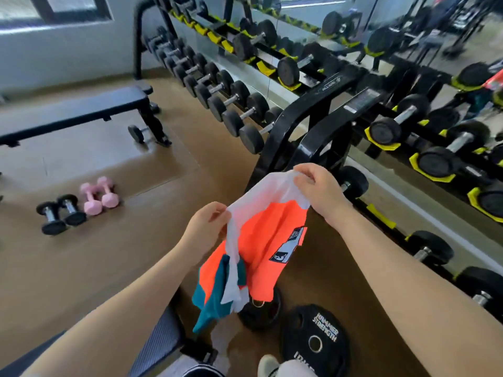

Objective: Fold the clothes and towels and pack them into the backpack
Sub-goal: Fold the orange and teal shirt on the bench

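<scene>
Both hands, left (208,227) and right (317,190), are pinching the shirt's (268,240) top edge; it is hanging lengthwise toward the floor (95,268).

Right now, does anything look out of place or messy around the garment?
The orange, white and teal garment hangs bunched and unfolded between both hands, left hand and right hand pinching its white top edge. No backpack is in view. Two weight plates lie on the floor beneath it.

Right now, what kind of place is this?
Most likely a gym's free-weight area: a long dumbbell rack along a mirrored wall, a flat bench, and a weight plate on the floor.
</scene>
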Motion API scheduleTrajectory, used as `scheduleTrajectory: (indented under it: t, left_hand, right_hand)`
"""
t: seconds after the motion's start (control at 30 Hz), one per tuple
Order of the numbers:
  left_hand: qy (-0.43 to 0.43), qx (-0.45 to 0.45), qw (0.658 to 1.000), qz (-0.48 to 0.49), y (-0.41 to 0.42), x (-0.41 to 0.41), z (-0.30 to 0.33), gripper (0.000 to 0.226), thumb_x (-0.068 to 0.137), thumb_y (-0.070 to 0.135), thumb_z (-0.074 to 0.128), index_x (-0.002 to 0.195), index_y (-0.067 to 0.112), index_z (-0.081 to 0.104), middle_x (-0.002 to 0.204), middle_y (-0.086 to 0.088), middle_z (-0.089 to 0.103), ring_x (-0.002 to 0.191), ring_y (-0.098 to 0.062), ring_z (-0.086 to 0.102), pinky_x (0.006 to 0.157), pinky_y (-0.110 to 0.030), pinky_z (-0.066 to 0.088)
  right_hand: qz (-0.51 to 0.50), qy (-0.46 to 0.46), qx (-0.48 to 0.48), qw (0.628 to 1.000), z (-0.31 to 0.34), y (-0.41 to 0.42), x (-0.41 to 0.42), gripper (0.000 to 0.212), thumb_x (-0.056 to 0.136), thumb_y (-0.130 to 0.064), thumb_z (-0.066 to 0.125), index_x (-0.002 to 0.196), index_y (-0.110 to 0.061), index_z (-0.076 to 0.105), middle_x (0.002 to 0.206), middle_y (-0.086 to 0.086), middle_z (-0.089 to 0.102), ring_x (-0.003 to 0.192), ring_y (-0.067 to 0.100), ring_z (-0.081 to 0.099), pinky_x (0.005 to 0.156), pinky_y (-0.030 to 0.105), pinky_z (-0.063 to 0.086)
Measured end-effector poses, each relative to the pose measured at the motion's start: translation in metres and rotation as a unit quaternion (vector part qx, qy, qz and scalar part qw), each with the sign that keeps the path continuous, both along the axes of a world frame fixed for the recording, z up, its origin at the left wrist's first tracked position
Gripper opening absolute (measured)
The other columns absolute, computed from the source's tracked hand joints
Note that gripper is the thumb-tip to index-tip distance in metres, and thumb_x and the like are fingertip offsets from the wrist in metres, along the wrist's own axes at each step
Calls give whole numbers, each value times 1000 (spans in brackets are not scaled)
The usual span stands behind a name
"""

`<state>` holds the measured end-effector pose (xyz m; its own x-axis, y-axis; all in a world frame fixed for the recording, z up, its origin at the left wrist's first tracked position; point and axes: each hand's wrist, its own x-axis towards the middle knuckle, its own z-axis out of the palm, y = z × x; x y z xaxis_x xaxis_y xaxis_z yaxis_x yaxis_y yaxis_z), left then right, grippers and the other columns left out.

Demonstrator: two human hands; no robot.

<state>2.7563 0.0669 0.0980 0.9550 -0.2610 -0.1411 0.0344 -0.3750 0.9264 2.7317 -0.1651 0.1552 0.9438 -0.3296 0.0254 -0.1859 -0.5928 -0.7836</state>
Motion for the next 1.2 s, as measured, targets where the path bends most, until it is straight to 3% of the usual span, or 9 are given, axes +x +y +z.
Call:
scheduleTrajectory:
  t: [0.13,0.27,0.4,0.57,0.67,0.77,0.83,1.0,1.2]
  left_hand:
    - [-92,48,994,28,-28,6,34,20,87,9,54,69,15,62,61,-2,62,53,-19,57,58,-31,51]
    - [-68,45,995,54,-48,2,43,24,79,12,54,58,17,64,51,5,64,59,-23,64,64,-34,56]
    - [-25,-67,989,130,-54,1,54,23,87,7,53,68,11,65,63,-6,65,57,-16,62,59,-29,52]
    - [-30,-156,966,202,-35,9,59,17,90,7,52,78,9,63,74,-12,65,65,-17,64,58,-23,52]
    - [-52,-32,966,250,-4,11,30,21,87,10,53,68,13,62,67,-9,65,63,-22,61,65,-31,51]
    - [18,269,949,161,20,0,-13,17,84,14,55,74,5,65,81,-18,68,79,-30,60,66,-31,41]
    - [40,316,944,89,16,-12,-28,14,84,12,54,88,5,66,95,-17,68,92,-31,61,72,-31,42]
    - [-60,32,990,-126,-37,-32,3,41,79,15,71,116,21,54,107,-5,63,88,-9,60,76,-28,48]
    - [-71,-59,996,-14,-57,-29,18,3,86,10,60,88,10,62,82,-16,64,75,-25,58,68,-40,49]
  right_hand:
    - [58,-31,-59,996,-28,20,-17,28,89,-16,59,116,-9,59,116,12,59,105,20,54,88,19,38]
    - [159,120,33,979,-64,55,-39,38,83,-41,65,105,-11,60,97,2,65,93,19,61,82,33,48]
    - [133,166,6,977,-102,53,-42,29,84,-24,58,111,-13,57,105,10,66,102,30,60,85,42,48]
    - [49,131,39,989,-101,24,-28,25,87,-18,55,63,-18,48,65,4,53,71,24,51,58,34,30]
    - [34,43,86,995,-70,-1,-16,16,88,-12,58,72,-13,57,63,-1,53,63,16,47,56,31,31]
    - [118,5,37,992,-32,-9,-5,13,84,-11,63,71,-14,63,61,-4,54,58,6,45,58,29,35]
    - [215,30,-35,976,-11,2,0,12,83,-17,66,72,-12,67,62,-4,55,59,5,47,56,22,35]
    - [285,85,-4,955,14,28,8,13,83,-20,66,81,-8,71,70,-1,60,68,7,54,63,22,44]
    - [247,93,118,957,19,14,10,4,85,-16,64,82,-15,65,81,4,64,79,12,60,72,29,52]
